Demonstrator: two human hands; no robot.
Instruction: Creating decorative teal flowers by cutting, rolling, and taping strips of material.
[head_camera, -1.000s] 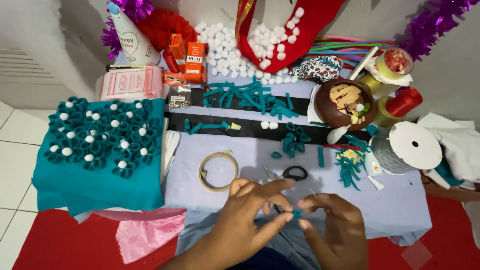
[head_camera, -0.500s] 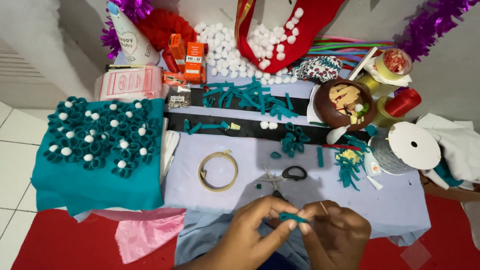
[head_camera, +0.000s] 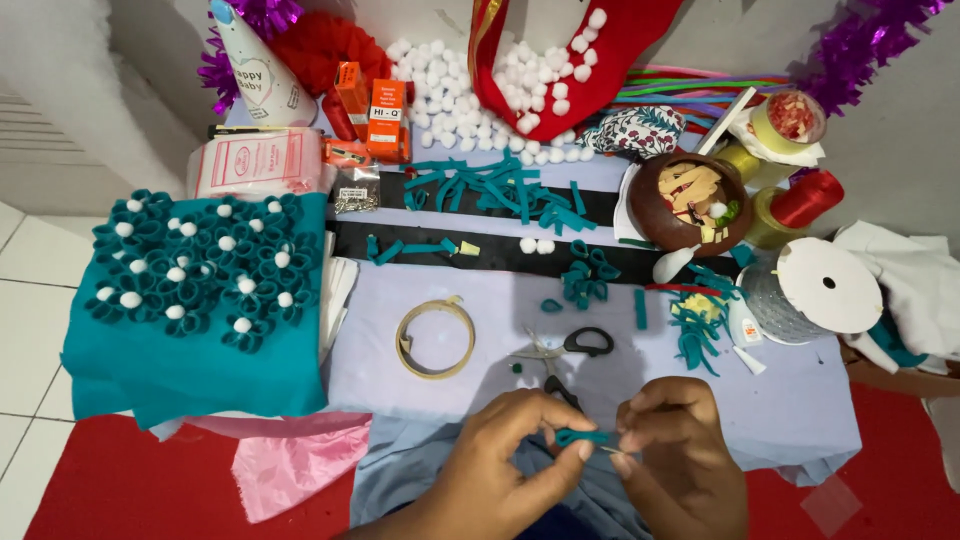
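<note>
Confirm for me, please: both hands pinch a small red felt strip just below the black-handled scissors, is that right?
Not quite: the strip is teal, not red, as the head view shows. The rest holds: the left hand and right hand pinch it between their fingertips, just below the black-handled scissors.

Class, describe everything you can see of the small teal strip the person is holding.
The teal felt strip is short, narrow and soft-looking, like the cut pieces scattered further up the table. It lies roughly level, pinched between the fingertips of the left hand and the right hand, just above the lavender cloth. Its ends are hidden by the fingers. The scissors lie just beyond, apart.
</note>
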